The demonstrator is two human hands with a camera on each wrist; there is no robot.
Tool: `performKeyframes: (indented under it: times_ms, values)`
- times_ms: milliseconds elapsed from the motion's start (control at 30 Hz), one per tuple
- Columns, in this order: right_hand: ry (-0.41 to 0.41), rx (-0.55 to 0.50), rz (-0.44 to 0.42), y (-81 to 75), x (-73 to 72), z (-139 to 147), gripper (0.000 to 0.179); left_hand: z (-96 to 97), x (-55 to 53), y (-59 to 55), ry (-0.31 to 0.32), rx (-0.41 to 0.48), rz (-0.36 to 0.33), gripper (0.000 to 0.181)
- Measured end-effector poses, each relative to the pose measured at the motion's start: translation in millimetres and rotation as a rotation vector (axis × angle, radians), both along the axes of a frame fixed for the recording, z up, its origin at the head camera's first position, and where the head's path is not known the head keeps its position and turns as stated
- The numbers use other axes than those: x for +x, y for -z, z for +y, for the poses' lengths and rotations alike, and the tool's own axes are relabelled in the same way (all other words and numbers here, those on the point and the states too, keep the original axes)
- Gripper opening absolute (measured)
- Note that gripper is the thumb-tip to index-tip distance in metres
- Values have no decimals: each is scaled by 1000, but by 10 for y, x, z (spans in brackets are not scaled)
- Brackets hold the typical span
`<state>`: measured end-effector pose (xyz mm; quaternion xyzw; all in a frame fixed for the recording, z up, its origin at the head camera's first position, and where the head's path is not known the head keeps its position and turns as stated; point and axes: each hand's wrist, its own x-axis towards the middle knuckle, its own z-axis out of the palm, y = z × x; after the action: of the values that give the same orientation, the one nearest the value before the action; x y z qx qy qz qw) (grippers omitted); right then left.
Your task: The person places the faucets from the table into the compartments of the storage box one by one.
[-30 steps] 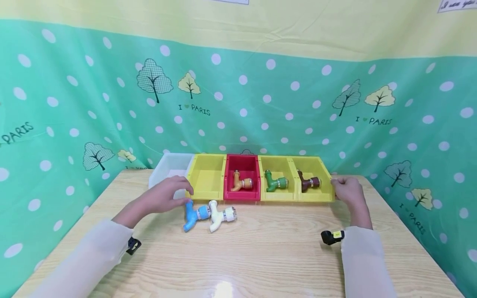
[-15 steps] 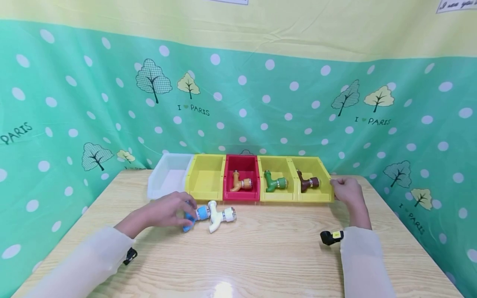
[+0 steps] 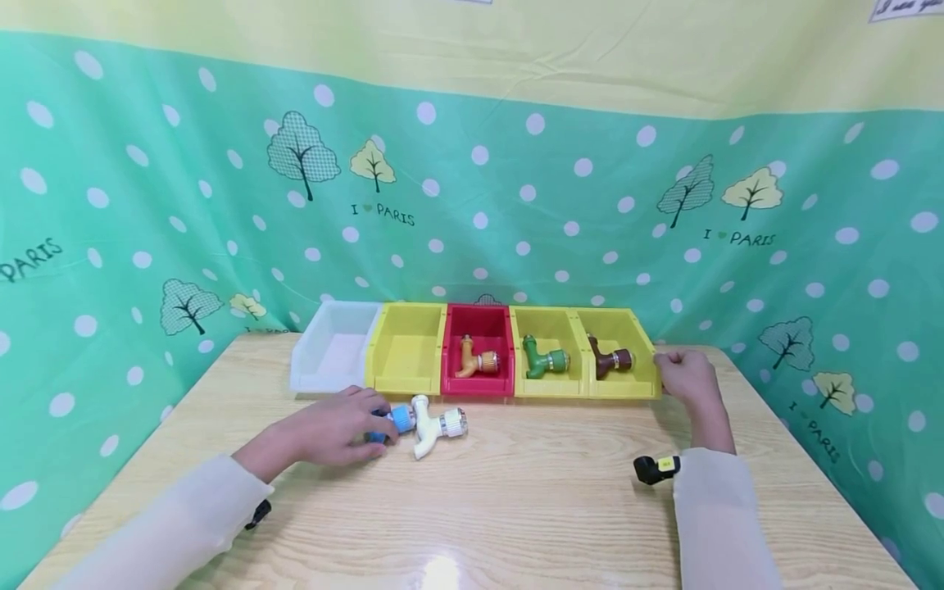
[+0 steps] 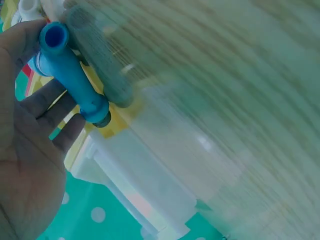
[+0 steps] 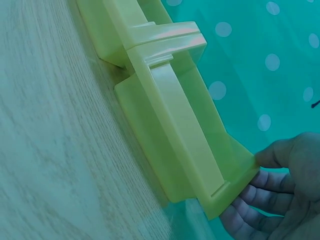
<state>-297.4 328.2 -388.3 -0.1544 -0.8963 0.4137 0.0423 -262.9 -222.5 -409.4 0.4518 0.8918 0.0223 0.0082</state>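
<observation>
Tabletop (image 3: 531, 508) of pale wood grain spreads before you as your left hand (image 3: 332, 430) curls around a blue tap (image 3: 402, 419), the ribbed knob jutting past your fingertips toward the right. Seen from your left wrist, the grip is narrowed to the tap's own width, thumb beside its round mouth, fingers behind its body; whether the tap touches the wood, you cannot tell. A white tap (image 3: 428, 430) lies just beside the blue knob, too close to say if they meet. Only a thin margin of wood separates it from the front edges of five bins standing side by side: a whitish bin (image 3: 328, 382) at the left end, a yellow bin (image 3: 406, 384), a red bin (image 3: 478, 389) with an orange tap (image 3: 468, 362), another yellow one with a green tap (image 3: 541, 362), and the right-end bin (image 3: 627, 389), yellow, with a maroon tap (image 3: 606, 360). Your right hand (image 3: 689, 381) pinches that last bin's outer front corner, fingers nearly closed on its thin edge. Wide room runs between your forearms toward you; behind the row, a dotted curtain (image 3: 516, 217) hangs near the rear rims.
</observation>
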Motion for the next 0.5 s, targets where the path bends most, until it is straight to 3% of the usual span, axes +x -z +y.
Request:
performKeyframes:
  times_ms: [300,500]
  values:
    - [-1,-11,-5,23,2,-19,45,30,23,57,12,-47,85,17]
    - [-7,-1,7,0,10,-6,43,59,16,35,44,-29,115,17]
